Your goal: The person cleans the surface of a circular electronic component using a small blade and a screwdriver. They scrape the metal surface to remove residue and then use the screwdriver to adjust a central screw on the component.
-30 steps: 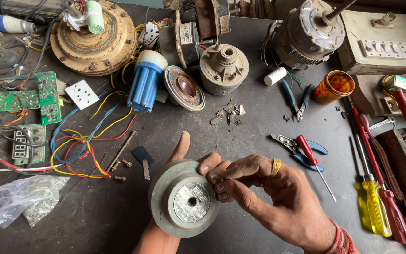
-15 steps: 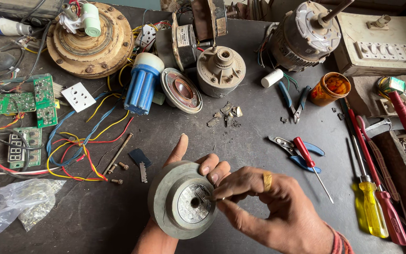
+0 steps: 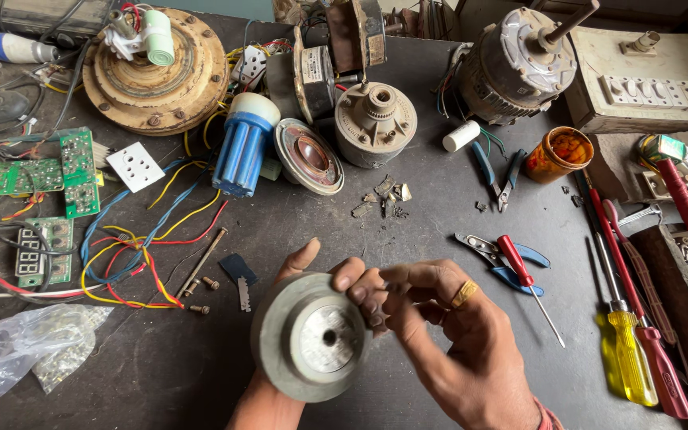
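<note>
My left hand (image 3: pixel 300 267) holds a round grey metal motor cover (image 3: pixel 312 338) from behind, thumb at its top edge and fingertips curling over its right rim. The cover has a shiny stepped centre with a small hole. My right hand (image 3: pixel 447 334), with a gold ring on one finger, hovers just right of the cover; its fingers are pinched together near the left fingertips, and I cannot see anything between them.
The dark workbench (image 3: pixel 408 223) holds a red-handled screwdriver (image 3: pixel 527 283), blue pliers (image 3: pixel 499 259), yellow and red screwdrivers (image 3: pixel 631 350) at right, an orange jar (image 3: pixel 559 155), motor parts (image 3: pixel 376 123), a blue capacitor (image 3: pixel 240 147), coloured wires (image 3: pixel 137 247), circuit boards (image 3: pixel 33 171) and a plastic bag (image 3: pixel 17 346).
The right hand has lifted slightly off the cover's rim and its fingers have drawn together. The cover stays in my left hand, barely shifted.
</note>
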